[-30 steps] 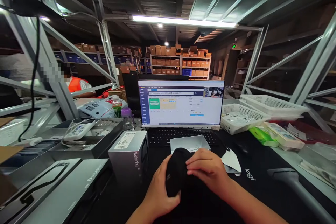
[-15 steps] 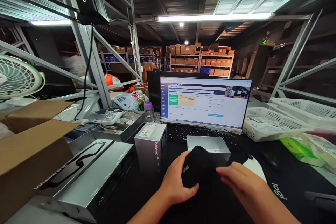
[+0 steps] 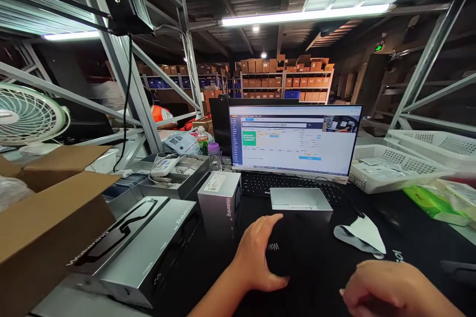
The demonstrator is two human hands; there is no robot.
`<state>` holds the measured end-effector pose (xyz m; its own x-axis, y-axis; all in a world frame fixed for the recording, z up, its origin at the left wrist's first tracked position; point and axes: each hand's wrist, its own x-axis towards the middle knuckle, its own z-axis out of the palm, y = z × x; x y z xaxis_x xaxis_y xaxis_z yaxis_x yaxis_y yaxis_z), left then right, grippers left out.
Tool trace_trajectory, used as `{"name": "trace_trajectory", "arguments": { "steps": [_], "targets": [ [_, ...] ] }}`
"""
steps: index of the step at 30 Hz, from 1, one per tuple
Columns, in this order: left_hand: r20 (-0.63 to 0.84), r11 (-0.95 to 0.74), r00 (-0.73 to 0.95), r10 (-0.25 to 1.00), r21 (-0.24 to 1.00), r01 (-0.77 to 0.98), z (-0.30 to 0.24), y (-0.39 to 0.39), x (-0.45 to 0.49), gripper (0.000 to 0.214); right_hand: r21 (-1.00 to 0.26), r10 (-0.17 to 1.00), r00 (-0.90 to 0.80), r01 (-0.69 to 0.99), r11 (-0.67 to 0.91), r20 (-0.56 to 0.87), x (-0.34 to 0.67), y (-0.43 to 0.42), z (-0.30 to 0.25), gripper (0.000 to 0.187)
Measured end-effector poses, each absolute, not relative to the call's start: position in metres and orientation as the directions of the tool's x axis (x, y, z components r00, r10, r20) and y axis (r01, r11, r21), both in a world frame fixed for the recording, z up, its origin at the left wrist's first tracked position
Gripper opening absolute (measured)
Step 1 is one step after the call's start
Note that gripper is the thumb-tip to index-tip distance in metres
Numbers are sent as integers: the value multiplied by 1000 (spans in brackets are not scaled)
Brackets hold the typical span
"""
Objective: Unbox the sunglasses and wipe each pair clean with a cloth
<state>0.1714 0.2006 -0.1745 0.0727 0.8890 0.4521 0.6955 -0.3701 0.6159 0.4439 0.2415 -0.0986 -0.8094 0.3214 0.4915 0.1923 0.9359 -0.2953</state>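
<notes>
My left hand is wrapped round a black case with partly covered white lettering; the case blends into the black desk mat, so its outline is hard to see. At the lower right, my right hand is closed with fingers curled downward, apart from the case. What its fingers hold, if anything, is hidden. Just beyond the case lies an open silver box, in front of the keyboard. A white-and-grey cloth-like piece rests on the mat above my right hand.
An upright silver box and long silver boxes stand to the left, beside an open carton. A monitor is behind the keyboard. White baskets and a green packet are at right.
My right hand has moved down and right, away from the case, and the white-and-grey piece now shows fully. My left hand still holds the case, slightly lower. The view has shifted slightly.
</notes>
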Motion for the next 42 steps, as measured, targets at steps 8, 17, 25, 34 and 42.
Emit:
{"name": "trace_trajectory", "arguments": {
  "steps": [8, 17, 25, 34, 42],
  "targets": [
    [469, -329, -24, 883, 654, 681, -175, 205, 173, 86, -582, 496, -818, 260, 770, 291, 403, 241, -124, 35],
    [344, -258, -213, 915, 902, 346, -176, 214, 177, 75, -184, 299, -928, 261, 948, 224, 386, 228, -143, 13],
    [94, -131, -456, 885, 990, -50, -184, 220, 192, 61, 10, 222, -973, 222, 975, -67, 356, 221, -156, 18],
    [-268, 17, -512, 816, 896, -443, -177, 226, 184, 39, -42, 127, -990, 130, 991, -65, 359, 209, -154, 10],
    [-412, -1, -509, 755, 777, -629, -155, 218, 194, 41, 55, 251, -967, 249, 967, -36, 335, 226, -208, 12]
  ]
}}
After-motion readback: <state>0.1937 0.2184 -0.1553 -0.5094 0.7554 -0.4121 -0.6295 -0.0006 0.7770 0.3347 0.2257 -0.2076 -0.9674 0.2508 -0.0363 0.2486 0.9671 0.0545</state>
